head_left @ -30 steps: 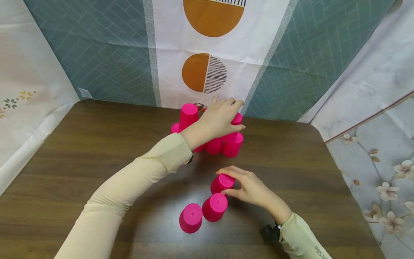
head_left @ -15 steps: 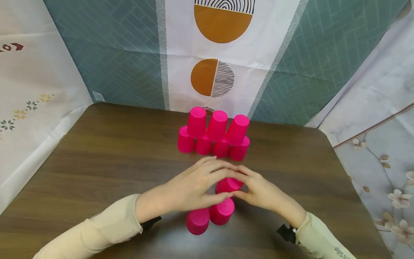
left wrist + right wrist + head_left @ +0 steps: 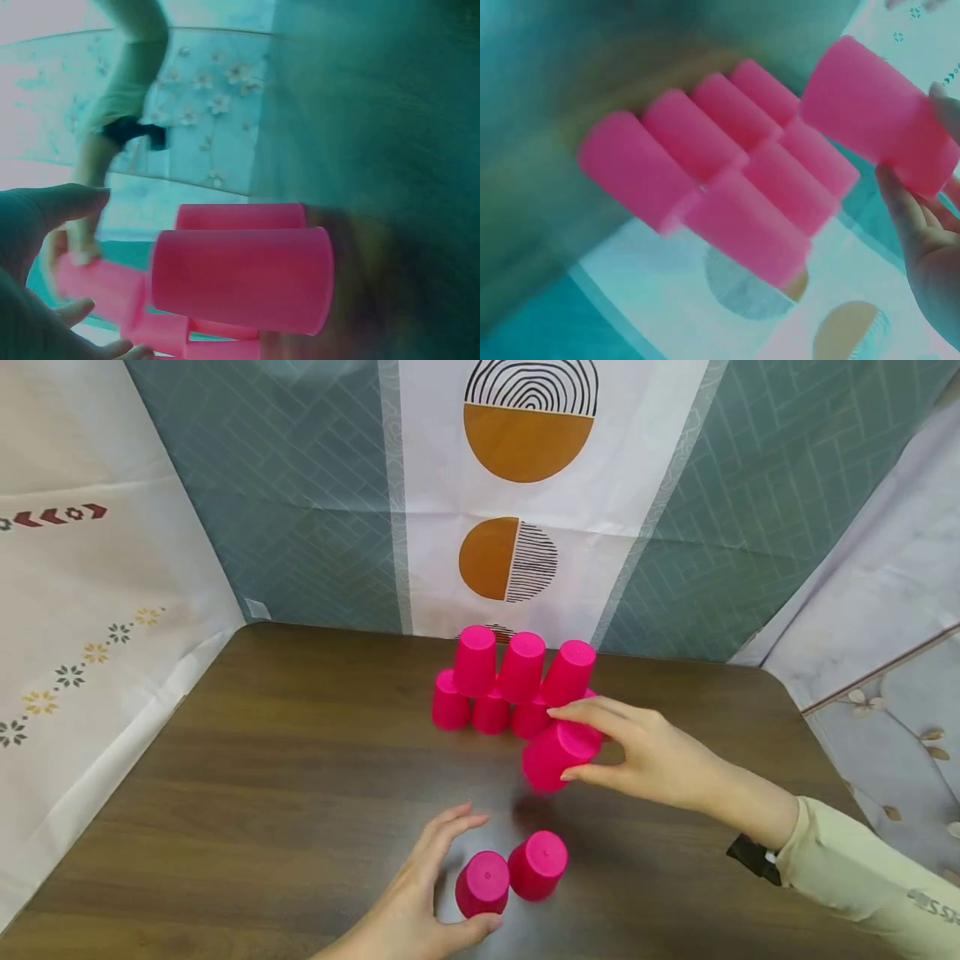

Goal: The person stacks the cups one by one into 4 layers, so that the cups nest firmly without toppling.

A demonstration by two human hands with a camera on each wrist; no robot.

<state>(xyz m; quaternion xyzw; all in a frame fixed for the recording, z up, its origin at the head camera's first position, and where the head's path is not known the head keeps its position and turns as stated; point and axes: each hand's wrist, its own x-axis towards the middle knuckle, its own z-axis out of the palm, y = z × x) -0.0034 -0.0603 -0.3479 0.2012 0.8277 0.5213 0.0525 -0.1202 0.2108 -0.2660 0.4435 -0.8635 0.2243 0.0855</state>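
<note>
Right hand [image 3: 656, 753] pinches pink cup [image 3: 547, 762] above table [image 3: 300, 793], by right end of two-tier stack [image 3: 520, 672]; mouth down, axis roughly upright. Left hand [image 3: 412, 897] spread around near-left cup [image 3: 483, 883], contact unclear.

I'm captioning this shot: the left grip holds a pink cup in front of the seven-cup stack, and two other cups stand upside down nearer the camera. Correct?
Not the left: the head view shows the right grip holding the pink cup in front of the seven-cup stack. Two other cups do stand upside down nearer the camera.
</note>
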